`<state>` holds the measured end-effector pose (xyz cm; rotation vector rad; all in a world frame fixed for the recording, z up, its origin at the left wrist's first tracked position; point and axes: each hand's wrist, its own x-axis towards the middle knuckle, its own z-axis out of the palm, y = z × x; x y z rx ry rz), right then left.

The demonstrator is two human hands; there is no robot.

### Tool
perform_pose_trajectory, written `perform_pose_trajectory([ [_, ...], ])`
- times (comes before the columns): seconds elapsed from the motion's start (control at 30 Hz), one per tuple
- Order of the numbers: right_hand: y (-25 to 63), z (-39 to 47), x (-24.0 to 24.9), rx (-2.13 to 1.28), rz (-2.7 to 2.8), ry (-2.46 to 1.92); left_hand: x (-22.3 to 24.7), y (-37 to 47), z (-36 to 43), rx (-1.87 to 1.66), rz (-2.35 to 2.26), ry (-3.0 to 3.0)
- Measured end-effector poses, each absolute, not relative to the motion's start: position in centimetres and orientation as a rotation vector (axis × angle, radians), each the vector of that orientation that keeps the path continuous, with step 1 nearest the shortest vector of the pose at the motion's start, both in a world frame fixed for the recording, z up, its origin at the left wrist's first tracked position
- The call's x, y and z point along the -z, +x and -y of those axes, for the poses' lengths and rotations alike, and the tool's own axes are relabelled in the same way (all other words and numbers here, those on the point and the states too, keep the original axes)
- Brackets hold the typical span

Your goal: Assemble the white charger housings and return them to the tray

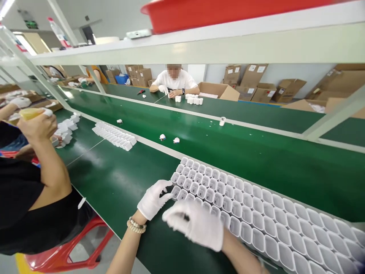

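Observation:
Rows of small white open-topped cups (246, 213) stand close together on the green bench, from its middle to the lower right. Some cups at the near left end show a small dark mark inside. My left hand (155, 199), in a white glove, is at the left end of the rows, thumb and forefinger apart beside the corner cup, with nothing seen between them. Gloved in white and slightly blurred, my right hand (196, 224) hovers over the front edge of the rows. Its fingers are bent towards the thumb; whether they hold anything is hidden.
Another block of white cups (115, 135) lies further left on the bench (114, 179). Small white pieces (176, 140) rest on the green belt (199, 129) behind. A person in black sits at the left; another person works opposite. A shelf with a red tub (228, 15) spans overhead.

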<state>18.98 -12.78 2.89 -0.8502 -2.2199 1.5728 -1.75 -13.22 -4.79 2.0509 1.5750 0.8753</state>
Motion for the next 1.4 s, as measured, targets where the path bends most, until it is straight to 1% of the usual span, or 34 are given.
perform_pose_trajectory([
  [0.17, 21.9, 1.2, -4.6, -1.206, 2.228, -1.288, 5.2, -0.6, 11.9, -0.902, -1.688, 2.037],
  [0.27, 20.6, -5.8, -3.7, -1.008, 2.224, -1.520, 5.2, 0.3, 11.2, -0.900, -1.698, 2.028],
  [0.33, 19.2, -9.0, -2.5, -0.926, 2.231, -1.599, 5.1, 0.7, 10.9, -0.929, -1.689, 2.012],
  [0.47, 17.4, -11.8, -0.4, -0.844, 2.254, -1.595, 4.6, 1.1, 10.7, -1.047, -1.636, 1.963],
  [0.63, 17.4, -12.1, 0.8, -0.836, 2.229, -1.495, 4.1, 1.0, 10.8, -1.226, -1.515, 1.854],
  [0.77, 18.3, -11.3, 0.6, -0.918, 2.168, -1.424, 4.0, 1.0, 11.2, -1.384, -1.426, 1.704],
  [0.9, 20.2, -8.5, -1.2, -1.044, 2.086, -1.316, 2.9, 1.3, 12.2, -1.483, -1.354, 1.555],
  [1.07, 25.6, 0.6, -5.1, -1.085, 1.928, -1.178, -1.2, 3.4, 14.4, -1.485, -1.207, 1.526],
  [1.17, 28.5, 7.6, -7.0, -1.106, 1.824, -1.229, -3.3, 5.4, 15.4, -1.408, -1.163, 1.562],
  [1.3, 29.8, 14.1, -7.6, -1.147, 1.672, -1.334, -3.7, 7.4, 15.9, -1.317, -1.067, 1.672],
  [1.4, 29.9, 15.9, -7.2, -1.045, 1.697, -1.347, -2.8, 8.0, 15.8, -1.308, -0.931, 1.747],
])
